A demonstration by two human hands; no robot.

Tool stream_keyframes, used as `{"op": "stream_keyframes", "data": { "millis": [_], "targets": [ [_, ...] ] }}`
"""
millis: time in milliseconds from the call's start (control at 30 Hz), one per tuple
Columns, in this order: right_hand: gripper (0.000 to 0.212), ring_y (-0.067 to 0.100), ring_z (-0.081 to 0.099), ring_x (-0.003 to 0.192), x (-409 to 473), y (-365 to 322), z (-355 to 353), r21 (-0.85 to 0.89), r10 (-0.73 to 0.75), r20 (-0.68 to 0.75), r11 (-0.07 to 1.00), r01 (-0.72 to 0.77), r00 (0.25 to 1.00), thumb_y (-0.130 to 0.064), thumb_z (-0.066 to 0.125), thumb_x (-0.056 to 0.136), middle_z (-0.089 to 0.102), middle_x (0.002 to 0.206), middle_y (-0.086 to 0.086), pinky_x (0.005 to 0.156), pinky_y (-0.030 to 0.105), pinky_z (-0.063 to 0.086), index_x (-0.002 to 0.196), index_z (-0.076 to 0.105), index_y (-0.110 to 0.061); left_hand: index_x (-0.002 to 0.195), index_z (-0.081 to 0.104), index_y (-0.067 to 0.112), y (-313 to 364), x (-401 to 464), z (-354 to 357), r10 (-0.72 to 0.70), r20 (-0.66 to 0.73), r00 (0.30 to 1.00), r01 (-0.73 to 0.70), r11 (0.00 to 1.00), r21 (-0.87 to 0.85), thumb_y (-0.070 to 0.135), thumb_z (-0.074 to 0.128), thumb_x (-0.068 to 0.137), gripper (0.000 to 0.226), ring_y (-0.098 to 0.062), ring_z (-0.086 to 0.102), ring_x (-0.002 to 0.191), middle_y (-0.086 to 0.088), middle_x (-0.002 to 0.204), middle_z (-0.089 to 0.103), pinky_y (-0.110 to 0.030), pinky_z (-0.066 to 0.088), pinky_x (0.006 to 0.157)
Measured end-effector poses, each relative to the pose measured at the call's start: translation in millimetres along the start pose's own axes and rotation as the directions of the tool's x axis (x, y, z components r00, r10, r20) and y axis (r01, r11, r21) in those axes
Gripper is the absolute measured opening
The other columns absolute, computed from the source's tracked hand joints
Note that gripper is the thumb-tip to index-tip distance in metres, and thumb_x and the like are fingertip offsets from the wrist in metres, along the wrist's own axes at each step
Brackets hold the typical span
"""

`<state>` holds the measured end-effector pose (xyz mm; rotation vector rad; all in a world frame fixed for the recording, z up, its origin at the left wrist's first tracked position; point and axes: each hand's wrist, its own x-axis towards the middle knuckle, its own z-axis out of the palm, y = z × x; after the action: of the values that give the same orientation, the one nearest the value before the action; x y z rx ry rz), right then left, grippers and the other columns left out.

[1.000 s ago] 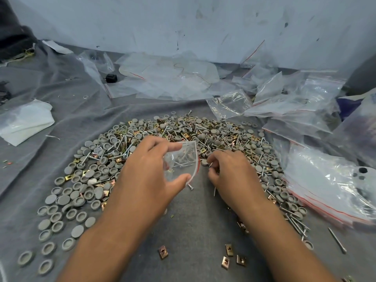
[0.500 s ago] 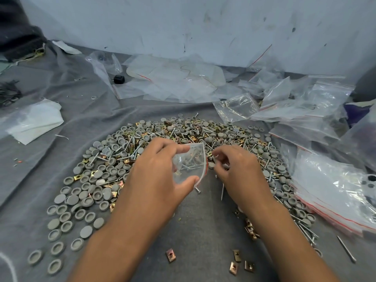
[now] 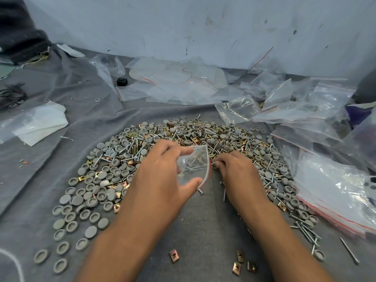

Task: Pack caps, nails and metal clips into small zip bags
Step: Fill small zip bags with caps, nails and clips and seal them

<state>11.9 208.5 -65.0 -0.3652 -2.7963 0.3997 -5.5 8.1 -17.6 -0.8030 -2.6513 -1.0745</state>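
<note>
A grey cloth (image 3: pixel 61 165) covers the whole work surface in front of you, and behind it stands a stained white wall (image 3: pixel 203 27). On the far side and on the right of the cloth lie many empty clear zip bags (image 3: pixel 317 110), some with a red strip at the mouth. On the left there is a folded white plastic sheet (image 3: pixel 40 125).

In the middle of the cloth you have a wide arc-shaped heap (image 3: pixel 203 137) of grey round caps (image 3: pixel 77 200), silver nails (image 3: pixel 307 231) and brass-coloured metal clips (image 3: pixel 174 255), all mixed together; a few clips lie apart, near your forearms.

Your left hand (image 3: pixel 160 180) holds one small zip bag (image 3: pixel 194 165) above the cloth, just in front of the heap. The fingers curl over the top edge and the thumb presses from below, so the mouth with the red strip stays bowed toward the right. Some nails are already inside this bag.

Your right hand (image 3: pixel 236 171) is just beside the mouth of the bag, with curled fingertips close together at the edge of the heap. I cannot tell if they pinch something. A small black object (image 3: pixel 121 81) lies far back, between the bags.
</note>
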Motion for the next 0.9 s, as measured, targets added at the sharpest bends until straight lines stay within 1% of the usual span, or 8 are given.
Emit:
{"op": "stream_keyframes", "data": {
  "millis": [167,300,400,500,567,633,733,900],
  "targets": [
    [0.012,-0.003,0.058,0.093,-1,-15,-36,0.394,-0.109,-0.280,0.893,0.217,0.954,-0.021,0.060,0.102,0.064,0.097,-0.014,0.078,0.005,0.036,0.102,0.068,-0.029,0.124,0.061,0.038,-2,1,2,0.006,-0.001,1.000,-0.006,1.000,-0.001,0.045,0.084,0.071,0.058,0.003,0.054,0.084,0.025,0.107,0.047,-0.015,0.041,0.074],
    [0.015,0.009,0.060,0.096,-14,-33,-50,0.264,-0.394,-0.326,0.835,0.483,0.859,-0.028,0.061,0.101,0.069,0.101,-0.013,0.086,0.019,0.043,0.105,0.073,-0.021,0.121,0.063,0.037,0,2,3,0.010,-0.004,1.000,-0.010,1.000,-0.011,0.043,0.082,0.071,0.054,0.003,0.055,0.084,0.023,0.107,0.047,-0.021,0.045,0.076],
    [0.018,0.012,0.061,0.098,-18,-38,-49,0.221,-0.403,-0.199,0.870,0.441,0.893,-0.029,0.066,0.097,0.072,0.104,-0.010,0.088,0.028,0.049,0.108,0.076,-0.019,0.119,0.064,0.032,2,2,3,0.016,0.000,1.000,-0.016,1.000,-0.015,0.045,0.075,0.071,0.051,0.002,0.055,0.083,0.021,0.105,0.049,-0.020,0.045,0.076],
    [0.008,-0.006,0.060,0.084,-22,-30,-67,0.395,-0.277,-0.263,0.843,0.365,0.924,-0.026,0.071,0.094,0.069,0.091,-0.019,0.077,0.008,0.042,0.100,0.075,-0.022,0.123,0.063,0.035,0,2,3,0.012,0.006,1.000,-0.012,1.000,-0.002,0.045,0.081,0.070,0.057,0.005,0.055,0.081,0.023,0.106,0.048,-0.013,0.040,0.073],
    [0.002,-0.006,0.059,0.075,-27,-13,-80,0.439,-0.202,-0.154,0.863,0.251,0.967,-0.029,0.074,0.090,0.066,0.077,-0.019,0.067,0.006,0.040,0.089,0.072,-0.028,0.126,0.062,0.036,-1,1,2,0.006,0.009,1.000,-0.006,1.000,0.001,0.044,0.083,0.071,0.060,0.007,0.054,0.082,0.024,0.107,0.047,-0.009,0.038,0.072],
    [0.007,-0.005,0.060,0.078,-36,6,-85,0.347,-0.143,0.142,0.934,0.086,0.980,-0.039,0.075,0.085,0.066,0.085,-0.025,0.065,0.011,0.044,0.083,0.069,-0.035,0.128,0.060,0.037,-1,1,1,0.013,0.020,1.000,-0.013,1.000,0.011,0.046,0.082,0.072,0.062,0.008,0.053,0.083,0.025,0.108,0.047,-0.008,0.037,0.070],
    [0.019,-0.010,0.060,0.080,-58,27,-84,0.085,-0.037,0.453,0.996,-0.002,0.891,-0.050,0.080,0.079,0.059,0.090,-0.041,0.061,0.015,0.045,0.083,0.066,-0.038,0.129,0.060,0.036,-1,1,1,0.018,0.033,0.999,-0.019,0.999,0.029,0.047,0.082,0.072,0.061,0.007,0.054,0.081,0.024,0.110,0.047,-0.010,0.037,0.072],
    [0.035,-0.004,0.054,0.084,-77,36,-76,-0.117,0.045,0.529,0.993,0.020,0.848,-0.047,0.086,0.075,0.055,0.093,-0.023,0.078,0.025,0.053,0.096,0.059,-0.043,0.127,0.062,0.035,1,1,2,0.003,0.029,1.000,-0.004,0.999,0.050,0.045,0.084,0.072,0.060,0.007,0.054,0.079,0.022,0.112,0.048,-0.008,0.034,0.068]
  ]
}}
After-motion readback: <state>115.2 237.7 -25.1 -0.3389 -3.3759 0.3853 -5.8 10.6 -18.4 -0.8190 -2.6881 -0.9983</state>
